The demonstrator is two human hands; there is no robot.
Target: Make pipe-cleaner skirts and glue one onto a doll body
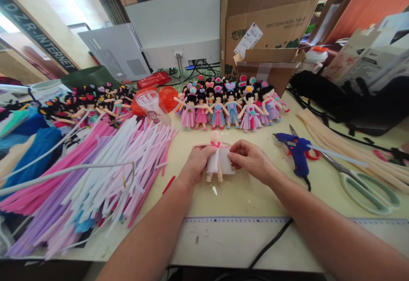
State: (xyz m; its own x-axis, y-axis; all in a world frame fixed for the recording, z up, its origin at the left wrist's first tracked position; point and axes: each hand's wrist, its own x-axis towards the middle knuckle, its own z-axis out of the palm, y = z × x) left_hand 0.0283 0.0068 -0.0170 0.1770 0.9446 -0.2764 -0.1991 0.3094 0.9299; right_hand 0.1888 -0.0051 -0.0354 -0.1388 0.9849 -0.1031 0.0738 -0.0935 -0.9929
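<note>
A small doll figure (219,166) of pale fuzzy stems lies on the table between my hands. It has a bare beige head, arms stretched sideways, a pink bow at the chest and white strips hanging as a skirt. My left hand (200,161) pinches the doll at its left side, thumb over the upper skirt. On the other side, my right hand (247,156) has its thumb and fingertips closed on the right edge of the white skirt strips. Both legs stick out below the skirt.
Finished dolls (219,106) stand behind. Colored fuzzy stems (96,166) pile at left beside a plastic cup (153,106). At right lie a blue glue gun (298,155), scissors (361,183) and beige stems (358,153). A ruler (236,220) runs along the front; a cardboard box (271,12) stands behind.
</note>
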